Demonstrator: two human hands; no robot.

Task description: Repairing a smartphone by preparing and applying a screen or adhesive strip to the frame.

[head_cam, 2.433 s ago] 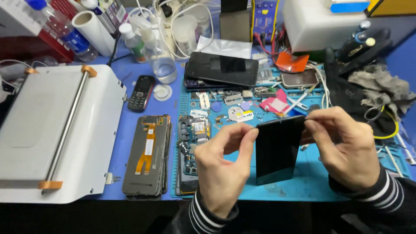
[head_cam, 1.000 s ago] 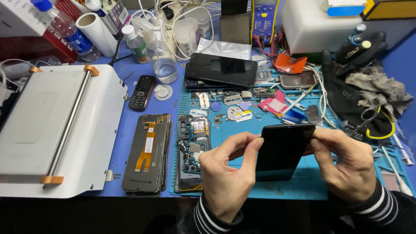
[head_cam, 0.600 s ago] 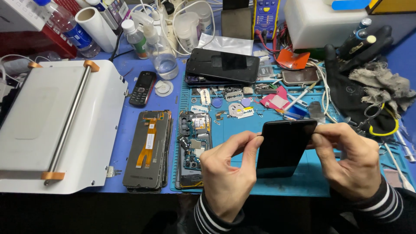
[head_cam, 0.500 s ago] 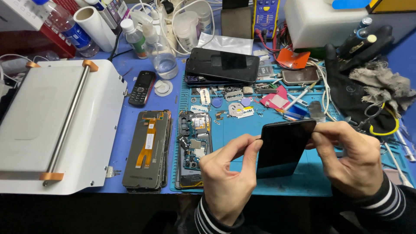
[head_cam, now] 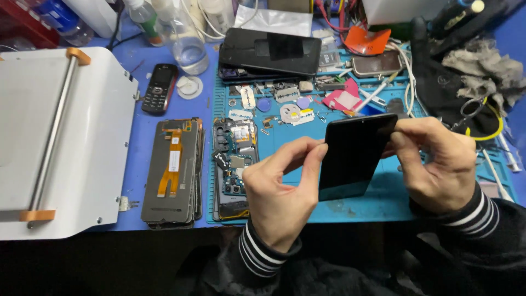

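At the far left we see a white machine (head_cam: 60, 142) with a metal bar. A blue work mat (head_cam: 383, 192) covers the middle, strewn with small parts. Just left of it lies a stack of screens (head_cam: 172, 172), and on its near-left corner an opened phone (head_cam: 234, 164). Above the mat's near edge, our left hand (head_cam: 279, 192) pinches the left edge of a black phone panel (head_cam: 353, 156) between thumb and curled fingers, while our right hand (head_cam: 433, 161) grips its far right corner, fingers closed.

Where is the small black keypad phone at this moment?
In the head view, the keypad phone lies on the blue table at upper left, between the white machine and the clear bottle, above the stacked screens.
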